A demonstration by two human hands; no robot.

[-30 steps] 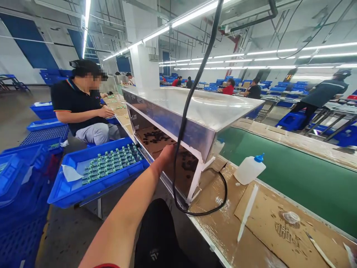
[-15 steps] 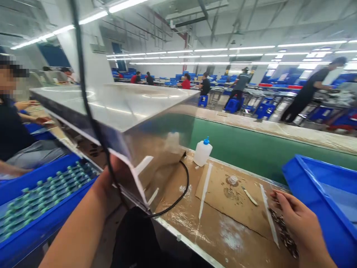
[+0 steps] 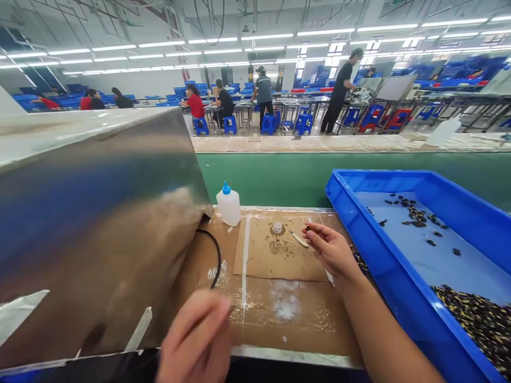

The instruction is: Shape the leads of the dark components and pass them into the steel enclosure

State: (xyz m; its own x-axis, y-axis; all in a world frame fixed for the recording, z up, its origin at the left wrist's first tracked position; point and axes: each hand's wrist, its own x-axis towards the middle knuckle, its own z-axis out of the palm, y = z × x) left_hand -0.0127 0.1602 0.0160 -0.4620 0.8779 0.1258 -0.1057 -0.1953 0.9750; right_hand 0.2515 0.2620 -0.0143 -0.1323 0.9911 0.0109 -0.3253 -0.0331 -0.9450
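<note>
My right hand [image 3: 333, 252] pinches a small dark part [image 3: 307, 228] between thumb and fingertips, above the right side of a cardboard sheet [image 3: 263, 266]. My left hand [image 3: 197, 338], blurred by motion, is over the bench's front edge with its fingers curled together; whatever they may hold cannot be made out. On the cardboard lie a pale-handled slim tool [image 3: 299, 239] and a small clear cup [image 3: 277, 227]. A white squeeze bottle [image 3: 229, 206] with a blue cap stands behind the sheet's left corner.
A blue bin [image 3: 383, 260] with many small dark parts [image 3: 475, 319] is at the right. A large metal housing [image 3: 120, 234] fills the left, with a black cable [image 3: 218, 255] beside it. Behind the bench runs a green belt [image 3: 271, 178]; people work farther back.
My view has swung right, bringing the blue bin's contents into sight. My left hand has come away from the metal housing's lower edge to the bench front. The right hand stays near the cardboard.
</note>
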